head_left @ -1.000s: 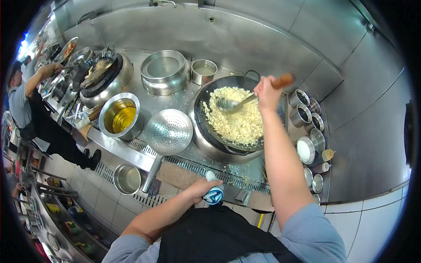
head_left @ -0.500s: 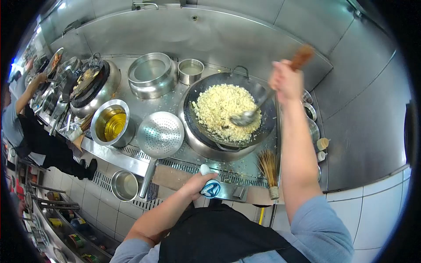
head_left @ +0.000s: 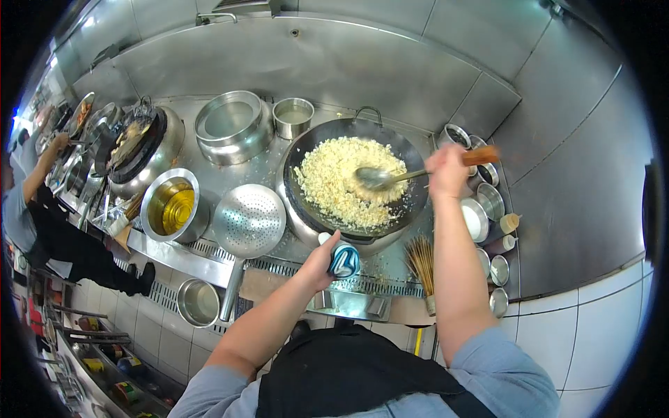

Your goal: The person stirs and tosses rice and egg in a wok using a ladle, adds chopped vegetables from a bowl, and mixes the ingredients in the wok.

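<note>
My right hand [head_left: 448, 171] is wrapped round the brown wooden handle of a metal ladle [head_left: 405, 176]. The ladle's bowl rests in a heap of pale yellow, crumbly food [head_left: 341, 164], possibly rice or egg. This heap fills the middle of a black wok [head_left: 411, 150] on a round steel burner. In my left hand [head_left: 319, 268] is a folded cloth [head_left: 344, 260] with blue, white and dark stripes. The cloth is just below the wok's near rim, by its near handle; whether it touches is unclear.
Left of the wok are a perforated strainer [head_left: 249, 221], a pot of yellow oil [head_left: 155, 217] and a large steel pot [head_left: 216, 150]. A bamboo brush [head_left: 421, 268] lies at the front right, near several seasoning bowls [head_left: 490, 202]. Another person [head_left: 66, 237] works at a wok farther left.
My left hand has moved up and right with the cloth, toward the wok. My right hand has come down, and the ladle has shifted from the heap's right side toward its middle.
</note>
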{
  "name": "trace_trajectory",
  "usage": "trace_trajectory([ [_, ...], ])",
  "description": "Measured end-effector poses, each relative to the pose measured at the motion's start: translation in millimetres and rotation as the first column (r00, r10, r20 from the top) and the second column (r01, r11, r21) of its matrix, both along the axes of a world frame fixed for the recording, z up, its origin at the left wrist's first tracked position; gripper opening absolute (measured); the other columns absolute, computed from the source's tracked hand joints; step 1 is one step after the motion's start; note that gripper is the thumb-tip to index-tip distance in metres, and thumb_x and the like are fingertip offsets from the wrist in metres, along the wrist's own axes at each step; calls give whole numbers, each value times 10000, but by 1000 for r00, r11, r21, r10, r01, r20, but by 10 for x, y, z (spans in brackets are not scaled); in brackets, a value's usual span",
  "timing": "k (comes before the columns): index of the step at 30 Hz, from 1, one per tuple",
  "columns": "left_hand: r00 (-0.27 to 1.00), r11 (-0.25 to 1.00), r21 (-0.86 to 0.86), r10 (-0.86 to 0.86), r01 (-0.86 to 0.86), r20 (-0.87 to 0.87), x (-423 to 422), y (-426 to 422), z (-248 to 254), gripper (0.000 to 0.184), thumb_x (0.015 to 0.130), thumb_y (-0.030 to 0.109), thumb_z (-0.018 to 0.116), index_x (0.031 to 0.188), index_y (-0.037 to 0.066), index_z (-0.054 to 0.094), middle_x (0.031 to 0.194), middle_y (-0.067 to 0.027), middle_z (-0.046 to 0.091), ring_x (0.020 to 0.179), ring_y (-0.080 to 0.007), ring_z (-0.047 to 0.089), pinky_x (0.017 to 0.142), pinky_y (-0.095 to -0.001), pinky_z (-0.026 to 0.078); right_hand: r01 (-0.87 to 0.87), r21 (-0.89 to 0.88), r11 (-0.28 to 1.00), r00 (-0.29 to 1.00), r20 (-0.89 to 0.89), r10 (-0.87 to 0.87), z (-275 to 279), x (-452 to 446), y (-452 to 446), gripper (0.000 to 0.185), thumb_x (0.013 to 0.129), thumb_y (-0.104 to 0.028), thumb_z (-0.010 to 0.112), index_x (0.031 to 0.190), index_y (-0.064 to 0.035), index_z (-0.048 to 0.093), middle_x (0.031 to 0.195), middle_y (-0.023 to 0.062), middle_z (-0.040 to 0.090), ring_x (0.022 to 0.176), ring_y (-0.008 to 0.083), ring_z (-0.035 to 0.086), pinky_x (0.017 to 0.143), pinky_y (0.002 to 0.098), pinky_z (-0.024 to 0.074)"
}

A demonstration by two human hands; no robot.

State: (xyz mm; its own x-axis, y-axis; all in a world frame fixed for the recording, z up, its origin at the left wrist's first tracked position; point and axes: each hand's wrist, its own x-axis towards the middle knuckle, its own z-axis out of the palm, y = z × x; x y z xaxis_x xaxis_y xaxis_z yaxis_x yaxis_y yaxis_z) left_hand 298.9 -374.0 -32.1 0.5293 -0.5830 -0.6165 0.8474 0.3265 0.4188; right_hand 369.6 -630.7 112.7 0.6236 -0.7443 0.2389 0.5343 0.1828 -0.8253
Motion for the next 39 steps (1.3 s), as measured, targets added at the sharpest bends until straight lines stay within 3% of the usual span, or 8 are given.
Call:
trace_trajectory([
  [4,997,999,39,-26,23,75,91,-173,-37,429,949,478,488,870,73,607,745,-47,639,656,-177,618,666,-338,524,-481,-51,875,872,-137,471,582,223,-80,307,862,-131,561,604,-121,395,470,-17,329,341,113,302,349,297,263],
  [10,996,997,21,70,-71,46,-3,-185,86,365,950,398,521,952,39,586,801,-60,647,674,-183,644,632,-349,550,189,-14,982,982,-23,-190,83,392,-291,310,863,-157,524,601,-129,359,452,-23,305,348,109,294,363,283,257],
  [14,997,999,19,45,-46,59,74,-270,99,300,941,359,538,949,65,595,794,-48,651,673,-176,639,619,-347,529,-470,47,882,867,-163,471,550,605,-305,318,845,-150,557,603,-136,352,448,-18,301,334,113,267,346,299,239],
  [20,994,992,50,112,-112,4,27,-372,-114,263,914,399,566,902,143,626,788,-17,659,702,-165,629,615,-350,493,167,22,986,983,68,-168,460,816,-68,211,843,-130,560,670,-98,444,475,-3,374,347,124,331,349,304,288],
  [24,991,994,-17,110,-111,-81,-29,-261,49,275,923,378,544,1011,125,605,865,-70,659,705,-223,644,546,-380,513,-474,46,879,841,-271,468,582,888,-29,130,833,-111,558,741,-81,472,491,-18,356,353,109,337,332,295,275],
  [31,946,939,119,324,-322,7,-262,-477,24,243,960,236,450,1003,12,534,882,-127,644,783,-255,653,677,-422,547,110,-184,977,963,-222,-150,219,844,365,142,822,-117,573,746,-63,466,497,-26,352,351,108,317,355,298,255],
  [35,975,979,42,202,-199,-93,-1126,55,888,239,988,192,392,1183,89,487,1101,-122,607,992,-270,632,879,-460,525,-311,-82,947,932,-223,287,870,350,505,149,821,-109,574,753,-56,452,497,-26,356,353,97,307,356,295,263],
  [39,974,966,134,226,-220,-28,-426,-272,449,201,961,247,451,989,68,538,893,-97,636,761,-247,644,711,-428,549,-83,-260,962,981,-189,34,544,551,647,158,816,-106,584,735,-56,459,511,-9,407,364,107,368,353,289,297],
])
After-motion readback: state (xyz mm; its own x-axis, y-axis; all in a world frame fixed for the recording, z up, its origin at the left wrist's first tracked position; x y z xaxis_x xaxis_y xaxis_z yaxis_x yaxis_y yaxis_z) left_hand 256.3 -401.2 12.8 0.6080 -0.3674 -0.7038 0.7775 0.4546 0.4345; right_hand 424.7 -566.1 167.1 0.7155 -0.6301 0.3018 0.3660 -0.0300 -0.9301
